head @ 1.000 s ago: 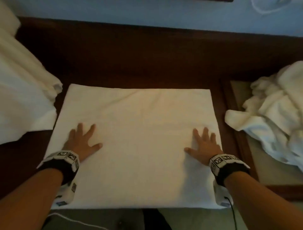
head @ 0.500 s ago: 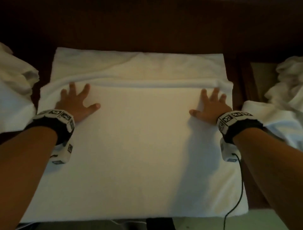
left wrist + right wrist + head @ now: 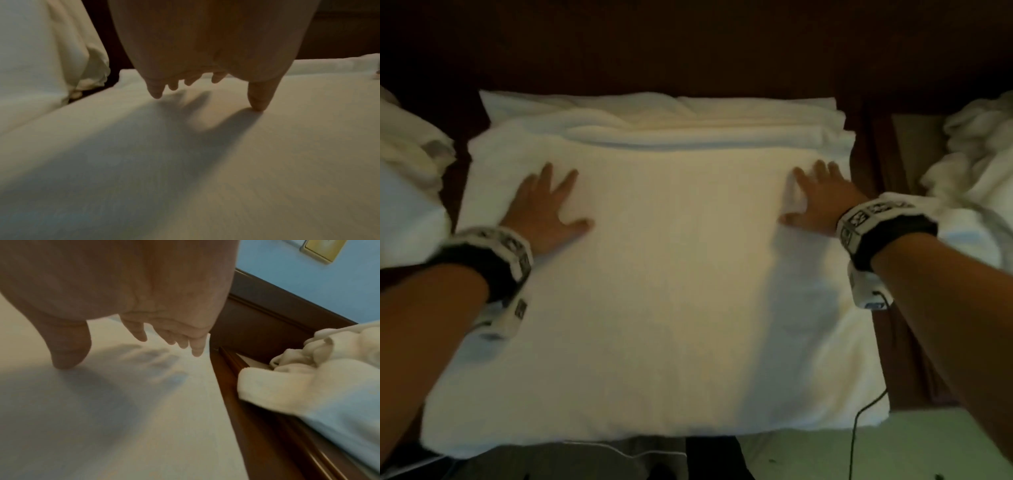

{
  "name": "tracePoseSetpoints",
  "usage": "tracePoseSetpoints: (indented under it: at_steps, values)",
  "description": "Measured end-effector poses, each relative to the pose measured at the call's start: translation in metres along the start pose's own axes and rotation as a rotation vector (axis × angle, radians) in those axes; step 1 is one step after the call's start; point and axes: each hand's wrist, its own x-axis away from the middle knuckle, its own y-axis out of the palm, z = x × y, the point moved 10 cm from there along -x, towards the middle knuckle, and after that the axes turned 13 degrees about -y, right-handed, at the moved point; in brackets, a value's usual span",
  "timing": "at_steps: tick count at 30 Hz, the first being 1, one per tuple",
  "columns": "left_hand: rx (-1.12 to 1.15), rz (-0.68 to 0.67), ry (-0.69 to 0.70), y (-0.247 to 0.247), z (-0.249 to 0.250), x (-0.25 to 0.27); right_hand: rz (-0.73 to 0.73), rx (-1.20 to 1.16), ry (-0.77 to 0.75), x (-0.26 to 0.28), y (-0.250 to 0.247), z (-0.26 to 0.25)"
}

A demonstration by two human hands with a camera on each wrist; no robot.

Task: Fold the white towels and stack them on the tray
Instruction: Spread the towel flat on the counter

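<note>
On the white towel (image 3: 671,274), both hands flat, fingers spread; motion-blurred, side towel heaps (image 3: 979,178) cut off.

two hands (image 3: 544,209) (image 3: 816,202), one spread towel (image 3: 661,274), two towel heaps (image 3: 410,178) (image 3: 976,178)

White towel (image 3: 671,274) flat (far edge bunched)

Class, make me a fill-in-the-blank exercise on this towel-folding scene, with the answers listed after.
1. Both hands lie flat on the ___ towel.
2. The left hand has its fingers ___.
3. The crumpled towels lie on the person's ___ side.
4. The right hand holds ___.

Answers: white; spread; right; nothing
</note>
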Motion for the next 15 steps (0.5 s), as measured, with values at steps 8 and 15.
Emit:
tracePoseSetpoints:
  at_steps: [8,15]
  values:
    - [-0.117,-0.124,-0.143,0.078,-0.063,0.103,-0.147,-0.16,0.03,0.123,0.105,-0.064]
    - [-0.091,-0.217,-0.121,0.069,-0.074,0.09,-0.203,-0.137,0.058,0.106,0.11,-0.059]
